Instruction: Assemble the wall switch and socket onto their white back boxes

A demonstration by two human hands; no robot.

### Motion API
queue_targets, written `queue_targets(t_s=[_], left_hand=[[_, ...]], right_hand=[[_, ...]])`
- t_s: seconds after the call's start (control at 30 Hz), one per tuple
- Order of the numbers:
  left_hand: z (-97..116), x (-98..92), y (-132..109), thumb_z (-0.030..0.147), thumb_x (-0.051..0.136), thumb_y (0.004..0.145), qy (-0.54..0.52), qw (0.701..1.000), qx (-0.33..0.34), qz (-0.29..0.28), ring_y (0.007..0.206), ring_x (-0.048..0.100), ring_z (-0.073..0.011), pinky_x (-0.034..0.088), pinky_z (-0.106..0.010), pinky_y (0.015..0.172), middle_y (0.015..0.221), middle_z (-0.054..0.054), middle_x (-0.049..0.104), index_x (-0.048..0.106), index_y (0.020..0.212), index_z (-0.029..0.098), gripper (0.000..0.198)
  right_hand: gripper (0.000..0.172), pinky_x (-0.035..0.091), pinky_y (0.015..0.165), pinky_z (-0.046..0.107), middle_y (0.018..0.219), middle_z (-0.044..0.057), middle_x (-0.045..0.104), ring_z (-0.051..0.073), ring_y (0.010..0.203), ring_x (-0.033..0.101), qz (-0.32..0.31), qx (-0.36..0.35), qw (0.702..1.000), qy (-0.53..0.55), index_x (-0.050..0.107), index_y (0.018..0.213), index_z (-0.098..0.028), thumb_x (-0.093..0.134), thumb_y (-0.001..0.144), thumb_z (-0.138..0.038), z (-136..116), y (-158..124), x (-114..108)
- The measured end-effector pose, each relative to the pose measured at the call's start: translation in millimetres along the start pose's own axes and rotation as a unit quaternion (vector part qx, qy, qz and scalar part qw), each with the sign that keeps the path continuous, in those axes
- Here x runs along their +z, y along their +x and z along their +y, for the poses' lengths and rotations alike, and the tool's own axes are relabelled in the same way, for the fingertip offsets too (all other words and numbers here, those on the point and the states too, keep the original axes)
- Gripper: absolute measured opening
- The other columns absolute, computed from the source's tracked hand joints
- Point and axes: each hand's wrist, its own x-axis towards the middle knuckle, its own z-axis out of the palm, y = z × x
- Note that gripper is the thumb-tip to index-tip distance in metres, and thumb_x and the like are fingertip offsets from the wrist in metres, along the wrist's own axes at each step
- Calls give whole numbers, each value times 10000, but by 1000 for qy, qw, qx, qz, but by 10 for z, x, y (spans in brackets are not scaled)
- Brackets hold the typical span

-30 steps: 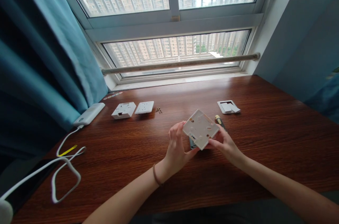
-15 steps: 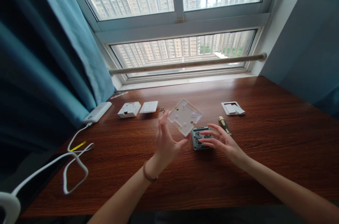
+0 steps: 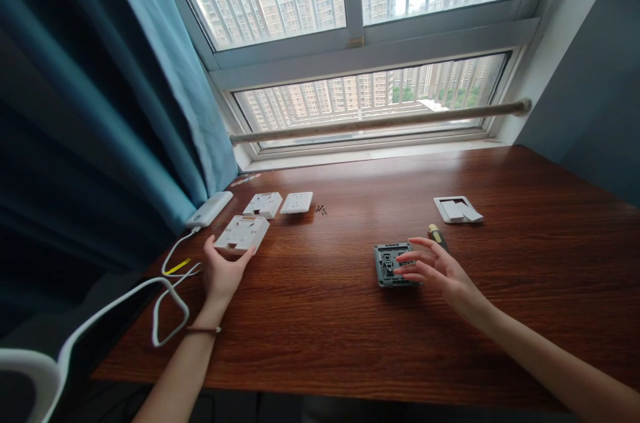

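On the left of the desk, my left hand (image 3: 225, 271) grips a white square mounting box (image 3: 243, 234) between thumb and fingers, its open side facing up. Just behind it lies a similar white mounting box (image 3: 263, 204), with a white socket panel (image 3: 297, 202) to its right. Several small screws (image 3: 321, 209) lie beside that panel. My right hand (image 3: 437, 270) has its fingers spread over the right edge of a grey switch module (image 3: 388, 266), partly covering it. Whether the fingertips touch the module I cannot tell. A screwdriver (image 3: 437, 236) with a yellow and black handle lies behind my right hand.
A white frame (image 3: 440, 207) with loose white plates sits at the back right. At the left, a white power bank-like device (image 3: 210, 208) trails a white cable (image 3: 156, 316) with a yellow tie (image 3: 179, 266). Curtain (image 3: 195, 123) and window sill (image 3: 375, 155) bound the desk.
My left hand has carried the white mounting box from the middle to the left, down beside the other box. My right hand stays by the grey module. The camera view has shifted slightly.
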Motion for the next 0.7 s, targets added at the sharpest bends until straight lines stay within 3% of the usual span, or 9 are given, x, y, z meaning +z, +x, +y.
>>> queue_targets(t_s=[0.2, 0.7], left_hand=[[-197, 87, 94, 443, 724, 557, -5, 999, -31, -13, 1189, 435, -318, 358, -425, 994, 1284, -169, 431, 285, 1301, 121, 922], [-272, 105, 123, 451, 738, 537, 23, 998, -53, -36, 1153, 470, -338, 392, -441, 960, 1260, -192, 452, 275, 1307, 104, 963]], right_hand=[[436, 486, 828, 451, 1016, 98, 631, 250, 904, 648, 4, -1, 1000, -18, 373, 1143, -231, 592, 811, -409, -35, 14, -7], [449, 498, 818, 465, 986, 93, 641, 241, 876, 653, 0, -8, 1000, -28, 380, 1151, -225, 600, 803, -405, -11, 44, -18]])
